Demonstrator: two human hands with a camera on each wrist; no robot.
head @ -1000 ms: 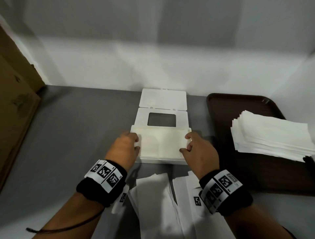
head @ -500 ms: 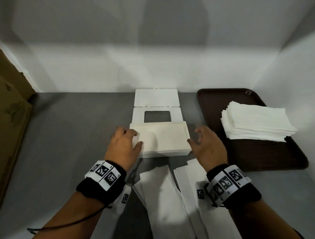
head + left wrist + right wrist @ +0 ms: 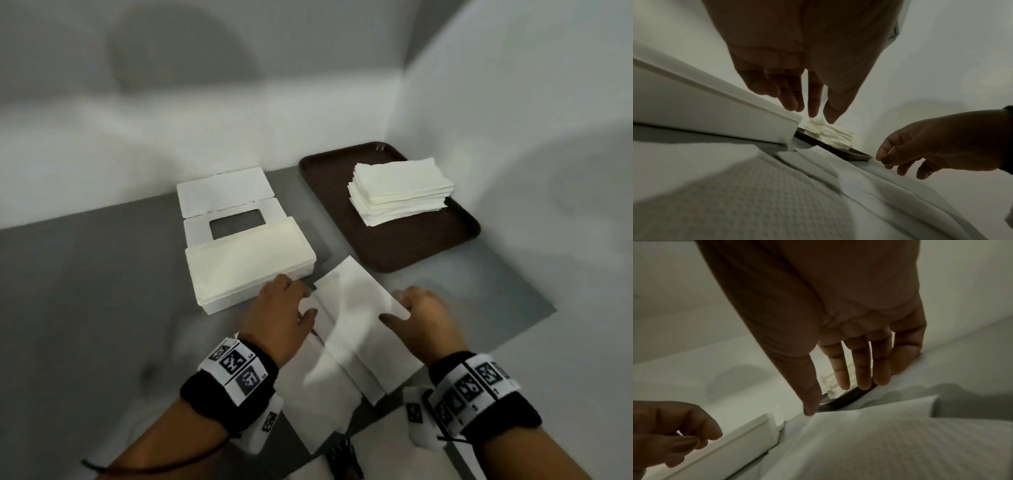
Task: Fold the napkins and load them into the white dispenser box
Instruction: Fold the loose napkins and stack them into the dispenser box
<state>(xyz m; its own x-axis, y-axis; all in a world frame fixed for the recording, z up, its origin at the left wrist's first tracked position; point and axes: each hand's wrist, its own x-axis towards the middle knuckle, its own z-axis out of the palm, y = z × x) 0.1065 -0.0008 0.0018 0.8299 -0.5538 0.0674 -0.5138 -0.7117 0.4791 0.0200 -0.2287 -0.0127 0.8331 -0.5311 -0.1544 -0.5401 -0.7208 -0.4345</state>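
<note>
Leaving the open white plastic dispenser box [image 3: 250, 260] at eleven o'clock, already packed level with napkins, my left hand [image 3: 279, 317] and right hand [image 3: 423, 317] have dropped back, fingers loose and holding nothing, onto the long folded white paper napkins [image 3: 356, 308] before me (at least two strips). One dark brown tray [image 3: 387, 253] at one o'clock carries one unfolded napkin stack [image 3: 400, 192].

White dispenser box [image 3: 251, 265] open, looks filled with napkins, lid flipped back. Folded napkins [image 3: 346, 329] lie just beside it. Napkin stack [image 3: 399, 190] sits apart.
</note>
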